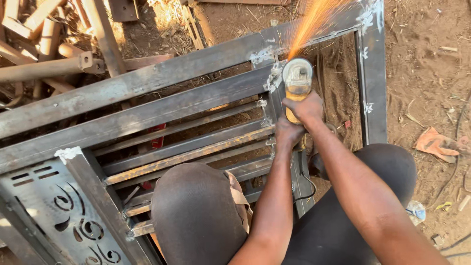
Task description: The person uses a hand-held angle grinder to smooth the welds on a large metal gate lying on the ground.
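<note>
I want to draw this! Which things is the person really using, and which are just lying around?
In use:
- yellow grinder, gripped by right hand and left hand
- steel frame, where the sparks fly
- black cord

Lying about:
- orange glove on the dirt
- rusty pipes
- patterned metal panel

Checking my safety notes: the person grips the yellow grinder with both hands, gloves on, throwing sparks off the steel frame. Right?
Not quite: the head view shows both hands bare. The left hand and right hand grip the yellow grinder, sparks flying off the steel frame.
</note>
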